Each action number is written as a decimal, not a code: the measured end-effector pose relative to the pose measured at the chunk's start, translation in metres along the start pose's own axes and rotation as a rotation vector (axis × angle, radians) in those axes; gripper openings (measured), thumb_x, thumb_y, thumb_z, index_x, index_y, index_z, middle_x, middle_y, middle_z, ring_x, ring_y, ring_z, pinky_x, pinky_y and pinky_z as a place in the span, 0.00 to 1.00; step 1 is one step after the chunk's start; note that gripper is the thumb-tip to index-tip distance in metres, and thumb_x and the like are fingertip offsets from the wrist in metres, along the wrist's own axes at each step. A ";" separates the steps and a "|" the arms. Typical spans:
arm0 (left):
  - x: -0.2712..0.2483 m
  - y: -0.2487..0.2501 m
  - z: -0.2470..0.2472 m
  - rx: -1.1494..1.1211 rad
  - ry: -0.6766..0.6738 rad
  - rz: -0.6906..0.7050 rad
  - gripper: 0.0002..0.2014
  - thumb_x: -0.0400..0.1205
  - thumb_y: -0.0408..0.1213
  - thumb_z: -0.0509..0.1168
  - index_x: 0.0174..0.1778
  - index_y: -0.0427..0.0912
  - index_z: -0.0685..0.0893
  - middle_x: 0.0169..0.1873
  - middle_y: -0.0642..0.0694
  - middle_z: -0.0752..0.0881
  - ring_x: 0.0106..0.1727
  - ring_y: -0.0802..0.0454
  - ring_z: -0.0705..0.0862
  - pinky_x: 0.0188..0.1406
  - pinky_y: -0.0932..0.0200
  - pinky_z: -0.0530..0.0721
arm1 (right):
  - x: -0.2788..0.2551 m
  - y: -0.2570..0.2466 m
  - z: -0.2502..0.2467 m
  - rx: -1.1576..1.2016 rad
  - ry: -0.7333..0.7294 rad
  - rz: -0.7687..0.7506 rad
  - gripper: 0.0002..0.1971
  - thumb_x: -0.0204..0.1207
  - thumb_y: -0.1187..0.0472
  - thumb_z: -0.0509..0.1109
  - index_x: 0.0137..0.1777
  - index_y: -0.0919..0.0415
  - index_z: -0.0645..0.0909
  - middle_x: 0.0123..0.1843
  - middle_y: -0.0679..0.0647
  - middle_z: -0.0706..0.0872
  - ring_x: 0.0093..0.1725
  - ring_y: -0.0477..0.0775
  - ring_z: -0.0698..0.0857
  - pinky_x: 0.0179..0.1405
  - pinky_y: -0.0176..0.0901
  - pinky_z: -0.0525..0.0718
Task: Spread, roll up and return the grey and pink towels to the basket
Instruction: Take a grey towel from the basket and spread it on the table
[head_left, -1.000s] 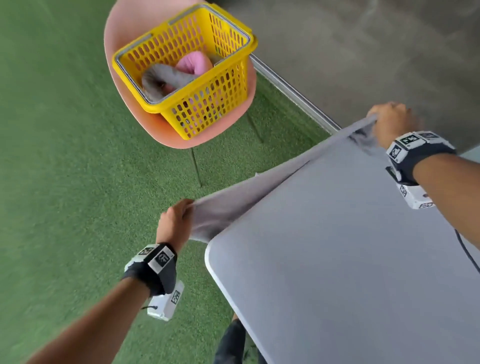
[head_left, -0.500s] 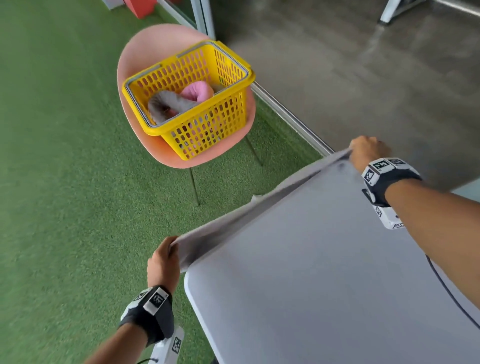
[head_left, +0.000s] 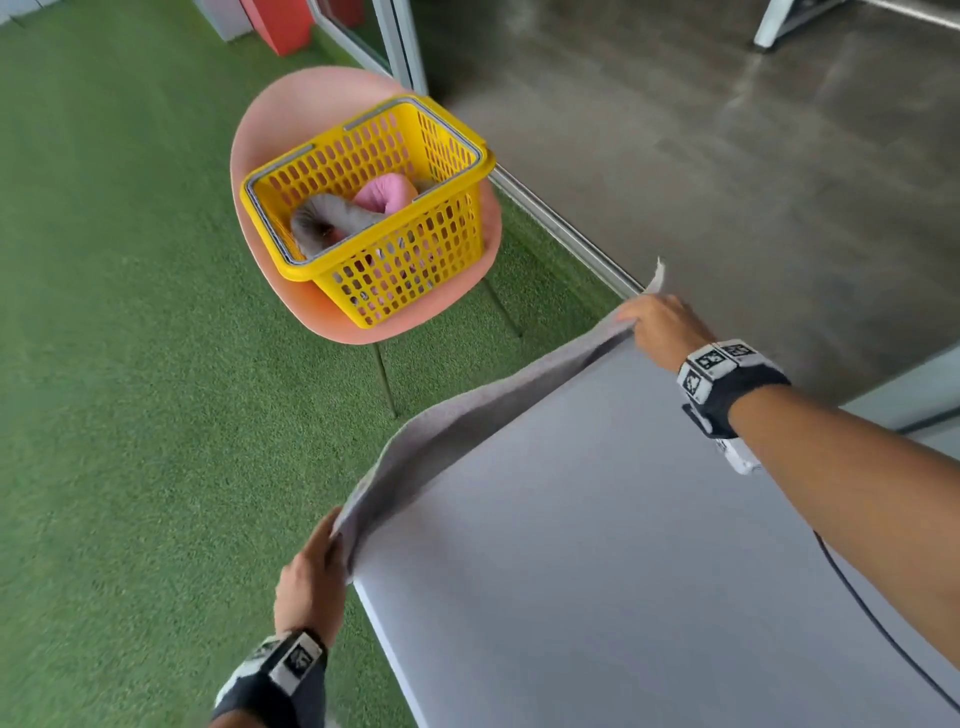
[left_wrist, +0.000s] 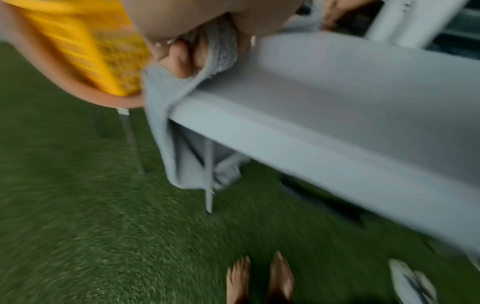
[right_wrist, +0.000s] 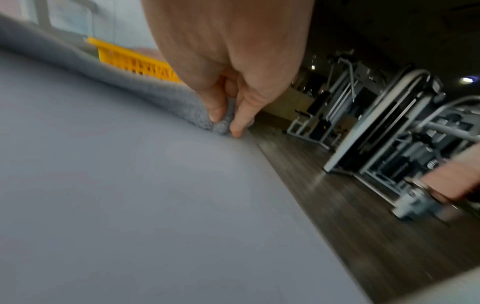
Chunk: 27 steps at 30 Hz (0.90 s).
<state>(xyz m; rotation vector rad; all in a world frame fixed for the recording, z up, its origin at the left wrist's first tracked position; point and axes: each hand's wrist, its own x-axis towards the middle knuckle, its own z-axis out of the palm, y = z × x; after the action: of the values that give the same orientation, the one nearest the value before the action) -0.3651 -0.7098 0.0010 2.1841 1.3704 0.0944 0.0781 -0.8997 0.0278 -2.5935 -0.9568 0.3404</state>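
Note:
A grey towel (head_left: 467, 415) is stretched along the far edge of the grey table (head_left: 597, 571), and part of it hangs below the tabletop (left_wrist: 187, 160). My left hand (head_left: 317, 566) grips one end of it at the table's near-left corner (left_wrist: 182, 59). At the far corner my right hand (head_left: 660, 325) pinches the other end between thumb and finger (right_wrist: 223, 121). A yellow basket (head_left: 363, 208) on a pink chair (head_left: 270, 130) holds a rolled pink towel (head_left: 387, 192) and a rolled grey towel (head_left: 332, 218).
Green artificial turf (head_left: 130, 415) covers the floor on the left, and dark flooring (head_left: 727, 156) lies beyond a metal rail (head_left: 566, 234). Gym machines (right_wrist: 376, 115) stand past the table. My bare feet (left_wrist: 259, 277) are on the turf beside a sandal (left_wrist: 413, 281).
Both hands have drawn the grey towel back over the table's far edge toward me. The stretched edge now sags instead of being taut.

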 end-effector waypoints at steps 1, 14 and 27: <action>-0.019 -0.007 0.009 0.054 -0.064 0.151 0.21 0.87 0.36 0.58 0.77 0.51 0.74 0.30 0.46 0.86 0.24 0.58 0.82 0.23 0.64 0.79 | -0.019 0.016 0.002 -0.082 -0.086 0.041 0.19 0.75 0.77 0.61 0.58 0.63 0.88 0.54 0.68 0.88 0.54 0.70 0.86 0.56 0.55 0.84; -0.163 0.007 0.065 0.543 -0.665 1.156 0.27 0.84 0.66 0.46 0.59 0.55 0.84 0.45 0.57 0.86 0.48 0.56 0.83 0.58 0.51 0.70 | -0.243 0.159 0.001 -0.358 -0.150 0.838 0.21 0.78 0.66 0.61 0.71 0.65 0.76 0.75 0.66 0.73 0.76 0.68 0.68 0.77 0.74 0.58; -0.053 0.028 0.093 0.707 -0.930 1.842 0.46 0.74 0.73 0.58 0.85 0.58 0.51 0.85 0.46 0.48 0.85 0.43 0.42 0.83 0.38 0.43 | -0.253 0.079 0.082 -0.006 -0.143 0.601 0.48 0.76 0.29 0.61 0.87 0.48 0.40 0.87 0.57 0.34 0.86 0.62 0.36 0.83 0.60 0.39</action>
<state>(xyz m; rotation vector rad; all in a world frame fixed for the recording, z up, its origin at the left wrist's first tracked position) -0.3359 -0.8026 -0.0522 2.5743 -1.4168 -0.6969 -0.0919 -1.1038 -0.0533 -2.8417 -0.1882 0.6785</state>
